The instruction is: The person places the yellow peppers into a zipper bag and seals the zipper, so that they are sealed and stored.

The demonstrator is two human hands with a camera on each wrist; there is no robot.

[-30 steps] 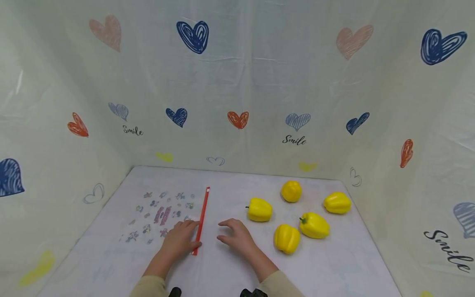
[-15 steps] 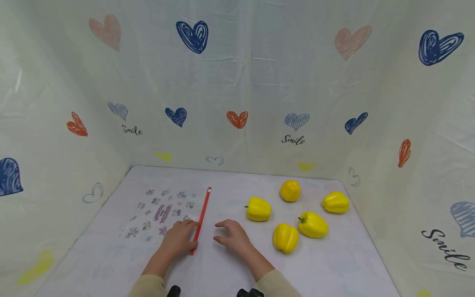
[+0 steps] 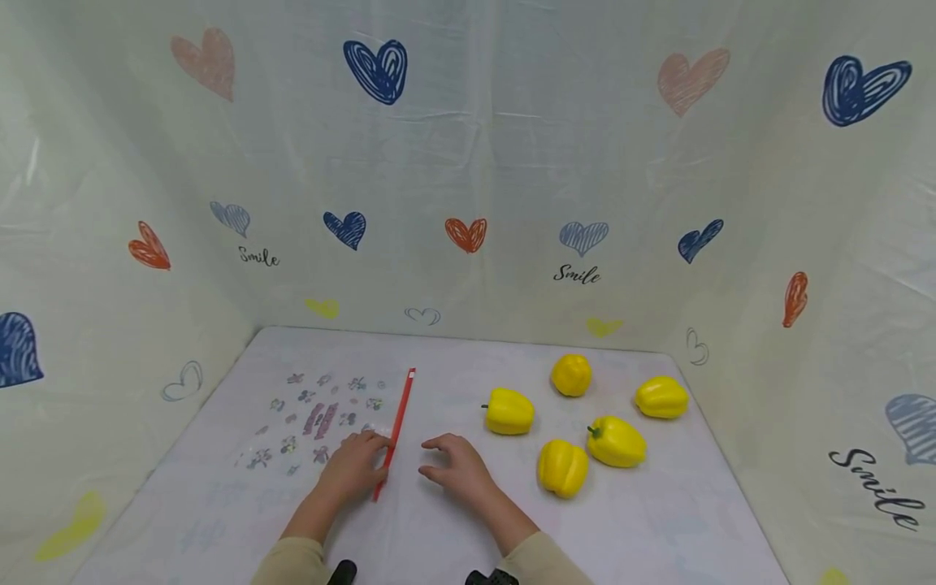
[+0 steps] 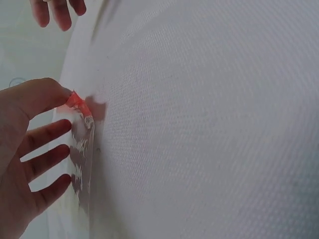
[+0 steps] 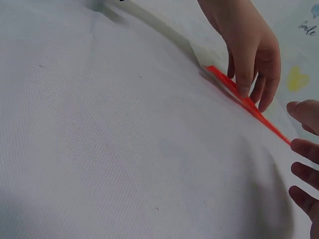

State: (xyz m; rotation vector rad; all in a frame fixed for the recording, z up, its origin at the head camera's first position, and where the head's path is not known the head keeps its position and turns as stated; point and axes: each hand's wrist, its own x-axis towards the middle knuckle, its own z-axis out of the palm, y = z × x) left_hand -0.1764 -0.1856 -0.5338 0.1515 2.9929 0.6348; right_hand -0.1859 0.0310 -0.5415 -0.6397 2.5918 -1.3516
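Observation:
A clear, flat plastic bag (image 3: 319,421) printed with small flowers lies on the left of the table, a red strip (image 3: 400,410) along its right edge. My left hand (image 3: 354,467) pinches this strip near its close end. In the left wrist view the thumb is on the red strip (image 4: 77,101), and the other fingers spread out behind the see-through plastic (image 4: 82,164). The edge stands up from the cloth there. Just right of the strip, my right hand (image 3: 461,470) hovers with thumb and fingers apart, holding nothing.
Several yellow bell peppers lie on the right half of the table; the nearest pepper (image 3: 563,469) is close to my right forearm, another pepper (image 3: 509,411) beyond that hand. A white cloth (image 3: 439,536) covers the table. Heart-printed curtains (image 3: 468,146) enclose the back and sides.
The near end of the red strip has shifted slightly left and looks narrower, tipped on edge, with my left hand still on it. My right hand has drifted a little left.

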